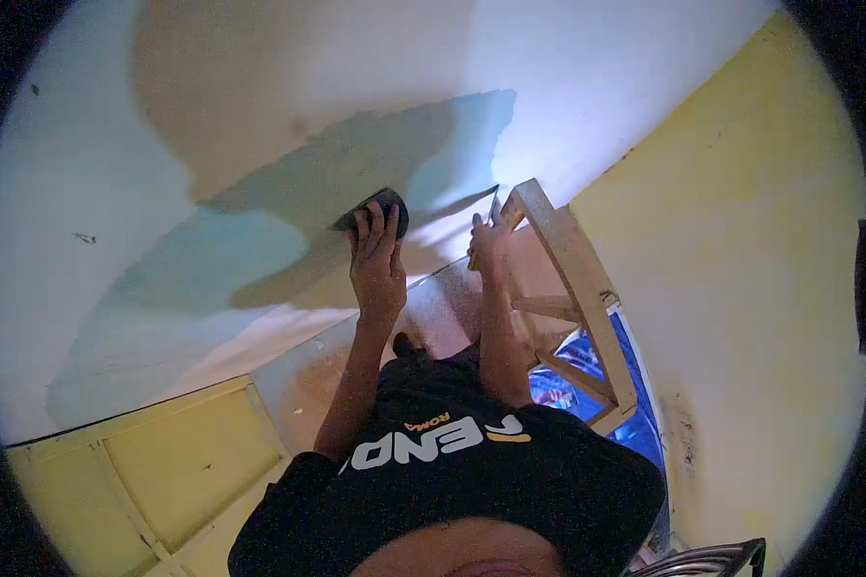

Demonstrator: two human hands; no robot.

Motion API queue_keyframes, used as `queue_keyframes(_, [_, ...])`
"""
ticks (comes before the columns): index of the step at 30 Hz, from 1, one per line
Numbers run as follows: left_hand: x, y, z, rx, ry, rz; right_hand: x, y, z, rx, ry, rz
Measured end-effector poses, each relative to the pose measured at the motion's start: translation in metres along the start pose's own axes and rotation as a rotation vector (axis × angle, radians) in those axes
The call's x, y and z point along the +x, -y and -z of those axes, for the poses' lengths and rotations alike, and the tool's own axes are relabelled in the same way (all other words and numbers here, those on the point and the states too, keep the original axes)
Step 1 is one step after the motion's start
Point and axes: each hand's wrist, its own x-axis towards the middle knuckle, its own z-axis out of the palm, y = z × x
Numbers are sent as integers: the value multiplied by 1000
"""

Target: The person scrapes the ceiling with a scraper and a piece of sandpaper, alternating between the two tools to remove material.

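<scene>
My left hand (376,260) is raised before the white wall with its fingers wrapped around a dark, rounded, bowl-like thing (393,212). Whether anything lies inside it cannot be seen. To the right, my right hand (488,245) is closed on the handle of a putty knife (496,206), its narrow blade pointing up toward the wall. A blue-green patch (433,144) with an uneven edge spreads over the white wall (77,173) around both hands. Shadows of my arms and head fall across it.
A wooden ladder-like frame (573,260) stands close by my right arm, in front of a blue sheet (635,385). The yellow wall (741,288) rises on the right. A yellow panelled surface (178,447) is at lower left, and bent metal tubing (712,558) at lower right.
</scene>
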Motion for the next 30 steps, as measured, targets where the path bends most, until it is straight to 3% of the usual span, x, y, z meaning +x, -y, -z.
queue_keyframes(5, [1,1,2,11,-54,-33,-7,-11,-8,-100,-10,18])
queue_keyframes(9, [-1,0,8,1,-46,-43,-13,14,-8,55,-100,-50])
queue_keyframes(13, [-1,2,6,37,-34,-12,0,-19,-6,-59,-38,52])
queue_keyframes(15, [-2,1,-1,60,-12,-12,3,-16,-2,57,-79,61])
queue_keyframes(18, [1,-2,3,38,17,18,-11,13,-1,37,-33,-113])
queue_keyframes(21, [0,-1,0,21,-38,-20,0,-8,0,-22,-36,60])
queue_keyframes(22, [-3,-1,0,7,-37,-20,2,-7,3,169,-57,-8])
queue_keyframes(25, [2,0,-1,-6,-41,-22,-1,-2,2,152,38,-32])
queue_keyframes(30, [-2,1,-5,59,-30,-21,-9,-1,3,29,-56,-37])
